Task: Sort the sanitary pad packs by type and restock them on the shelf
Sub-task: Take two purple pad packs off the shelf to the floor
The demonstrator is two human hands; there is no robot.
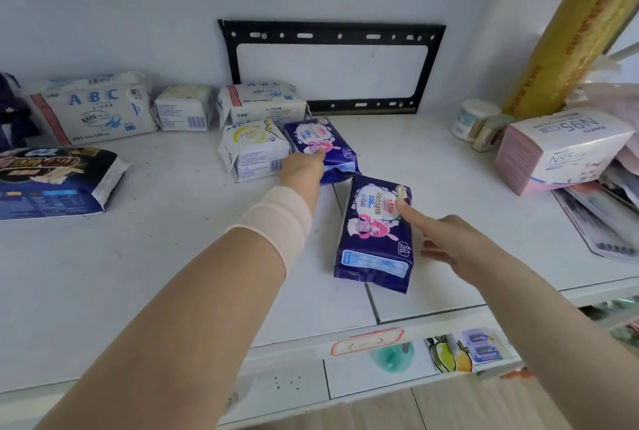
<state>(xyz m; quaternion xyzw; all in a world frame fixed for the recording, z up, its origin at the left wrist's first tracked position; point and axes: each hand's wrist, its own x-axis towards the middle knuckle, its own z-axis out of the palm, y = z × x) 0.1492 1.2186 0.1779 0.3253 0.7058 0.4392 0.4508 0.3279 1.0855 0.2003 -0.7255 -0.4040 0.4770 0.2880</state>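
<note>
- Under left hand [302, 167]: far purple pad pack [332, 142], touched; grip impossible to tell.
- Under open right hand [456, 243]: near purple pad pack [373, 250] on shelf [173, 257], pressed by one straight finger.

On the white shelf [173, 257], a large ABC pack [93, 108], a small white pack [183, 108] and a second ABC pack [262, 101] line the back left. A KMS pack [254, 149] lies in front, touching the far purple pack [321, 142]. The near purple pack [377, 239] lies mid-shelf, a dark blue pack [52, 184] at far left, and a round tub [475, 118] and N95 box [563, 149] at right.
</note>
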